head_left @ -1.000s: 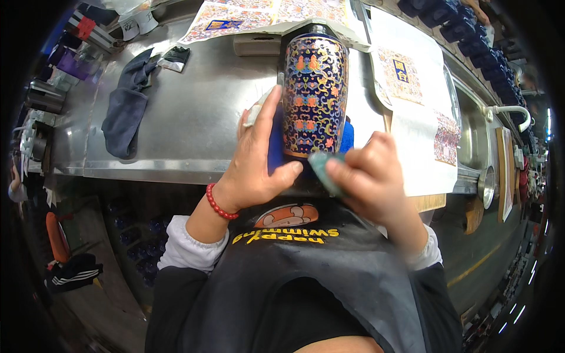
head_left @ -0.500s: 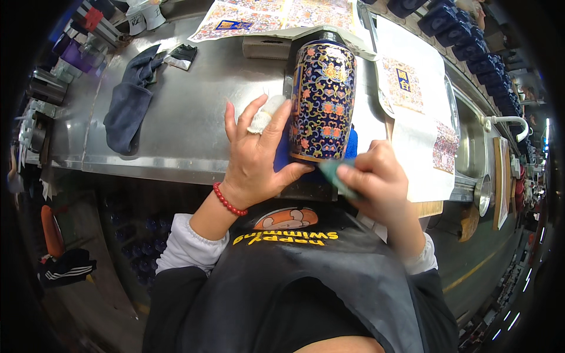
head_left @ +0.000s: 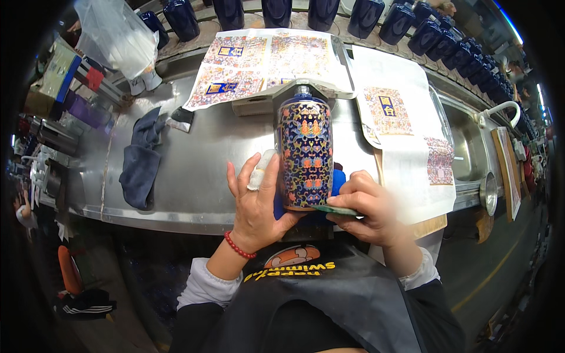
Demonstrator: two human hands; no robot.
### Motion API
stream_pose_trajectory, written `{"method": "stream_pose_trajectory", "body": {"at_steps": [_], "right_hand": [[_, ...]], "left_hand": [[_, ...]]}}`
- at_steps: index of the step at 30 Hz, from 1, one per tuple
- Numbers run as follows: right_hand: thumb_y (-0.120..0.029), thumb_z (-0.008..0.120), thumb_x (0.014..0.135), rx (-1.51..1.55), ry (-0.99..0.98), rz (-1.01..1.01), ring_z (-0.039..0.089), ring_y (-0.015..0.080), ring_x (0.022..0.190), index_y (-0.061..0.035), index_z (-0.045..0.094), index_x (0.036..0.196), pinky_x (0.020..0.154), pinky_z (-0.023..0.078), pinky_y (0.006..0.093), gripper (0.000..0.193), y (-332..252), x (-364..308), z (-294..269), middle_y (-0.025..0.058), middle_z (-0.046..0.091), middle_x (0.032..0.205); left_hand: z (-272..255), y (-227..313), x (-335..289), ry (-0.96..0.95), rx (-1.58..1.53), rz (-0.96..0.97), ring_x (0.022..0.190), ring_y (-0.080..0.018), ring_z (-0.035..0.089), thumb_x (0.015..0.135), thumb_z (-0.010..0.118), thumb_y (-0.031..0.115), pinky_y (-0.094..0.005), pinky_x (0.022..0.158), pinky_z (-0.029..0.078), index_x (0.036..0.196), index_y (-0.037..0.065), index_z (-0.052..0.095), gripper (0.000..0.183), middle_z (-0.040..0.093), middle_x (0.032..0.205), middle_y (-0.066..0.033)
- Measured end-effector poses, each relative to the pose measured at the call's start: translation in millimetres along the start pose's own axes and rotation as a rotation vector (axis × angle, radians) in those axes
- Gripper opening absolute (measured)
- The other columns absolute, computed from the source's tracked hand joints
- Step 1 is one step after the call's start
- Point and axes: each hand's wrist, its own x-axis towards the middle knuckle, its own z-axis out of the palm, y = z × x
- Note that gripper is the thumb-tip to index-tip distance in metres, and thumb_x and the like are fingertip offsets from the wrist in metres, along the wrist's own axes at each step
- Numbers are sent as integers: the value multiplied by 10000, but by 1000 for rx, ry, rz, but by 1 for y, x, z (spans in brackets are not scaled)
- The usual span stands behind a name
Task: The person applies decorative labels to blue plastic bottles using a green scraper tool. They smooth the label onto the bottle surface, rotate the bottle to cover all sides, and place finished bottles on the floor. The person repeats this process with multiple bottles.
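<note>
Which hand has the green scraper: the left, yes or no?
No, the right hand holds the scraper at the near end of the bottle, while the left hand is at its left side.

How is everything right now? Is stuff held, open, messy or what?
Bottle: patterned, neck pointing away
Left hand: open, against the bottle
Green tool: held, at the bottle's base
Right hand: closed on the green tool
Cloth: crumpled
Sheets: spread out
Blue bottles: standing, lined up
Tap: can't tell if running
</note>
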Motion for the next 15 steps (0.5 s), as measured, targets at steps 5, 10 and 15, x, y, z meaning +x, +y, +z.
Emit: {"method": "stream_pose_trajectory", "body": {"at_steps": [5,10,15], "right_hand": [[-58,789,805,88,117,254,594,196,671,-43,721,976,583,450,326,184,13,20,-3,79,615,794],[-30,766,820,-173,151,-5,586,208,679,-37,704,1006,594,449,316,196,17,22,-4,74,611,798],[-31,767,824,-3,213,209,583,210,677,-22,698,999,598,454,318,188,17,13,-6,81,611,777]], "left_hand": [[3,-4,1,-52,-28,-9,1397,-402,353,782,756,588,-653,1171,53,1491,-69,372,1041,558,1380,-205],[-2,-4,2,17,-26,87,1393,-398,334,814,657,701,-660,1171,37,1479,2,446,988,562,1378,-196],[-10,-6,15,-46,96,197,1395,-365,318,856,399,850,-633,1189,0,1421,105,579,952,555,1398,-144]]}}
